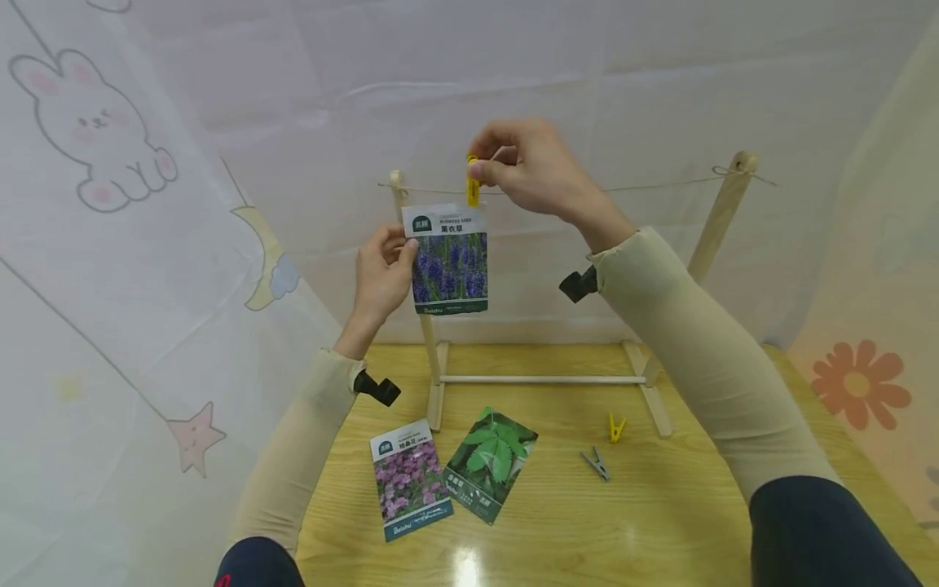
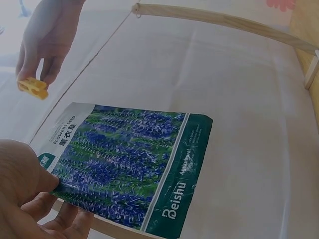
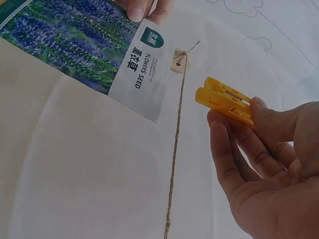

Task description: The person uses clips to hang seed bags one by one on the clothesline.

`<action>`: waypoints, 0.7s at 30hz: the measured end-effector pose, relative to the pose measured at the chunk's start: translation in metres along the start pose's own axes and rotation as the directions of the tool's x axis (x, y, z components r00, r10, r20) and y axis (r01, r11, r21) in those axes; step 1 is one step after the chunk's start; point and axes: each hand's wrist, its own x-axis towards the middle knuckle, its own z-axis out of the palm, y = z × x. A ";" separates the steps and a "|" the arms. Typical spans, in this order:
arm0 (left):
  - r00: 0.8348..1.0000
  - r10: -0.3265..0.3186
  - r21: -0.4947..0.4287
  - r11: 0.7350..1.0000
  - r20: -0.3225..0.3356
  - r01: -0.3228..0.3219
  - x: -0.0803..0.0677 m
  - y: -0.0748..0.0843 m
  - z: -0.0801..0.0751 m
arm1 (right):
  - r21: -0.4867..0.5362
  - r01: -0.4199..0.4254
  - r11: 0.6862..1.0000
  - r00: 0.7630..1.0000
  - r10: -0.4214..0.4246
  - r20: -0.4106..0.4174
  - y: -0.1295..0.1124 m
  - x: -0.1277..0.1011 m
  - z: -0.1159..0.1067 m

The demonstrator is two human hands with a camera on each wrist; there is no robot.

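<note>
A seed packet (image 1: 451, 265) with purple flowers is pinched at its left edge by my left hand (image 1: 384, 273), thumb in front. Its white top edge lies close to a twine line (image 3: 175, 149). Between the thumb and fingers of my right hand (image 1: 535, 175) is a yellow clothespin (image 3: 227, 101), pointing down toward the packet in the head view. In the right wrist view the clothespin is apart from both twine and packet. The left wrist view shows the packet's whole printed front, with the clothespin beyond its top edge.
The twine runs between two wooden posts (image 1: 722, 212) of a stand, joined low by a white rod (image 1: 543, 380). On the table (image 1: 557, 522) lie a pink-flower packet (image 1: 412, 481), a green-leaf packet (image 1: 491, 465), a yellow clothespin (image 1: 616, 428) and a grey clothespin (image 1: 597, 463).
</note>
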 end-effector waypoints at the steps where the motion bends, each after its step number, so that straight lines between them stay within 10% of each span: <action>1: 1.000 -0.001 0.000 1.000 0.001 0.001 0.000 0.001 0.000 | -0.007 0.002 1.000 1.000 -0.002 -0.004 0.000 0.001 0.001; 21: 1.000 0.013 -0.017 1.000 0.012 -0.012 0.004 0.014 0.009 | -0.075 0.039 0.996 0.999 -0.042 -0.031 -0.006 0.019 0.008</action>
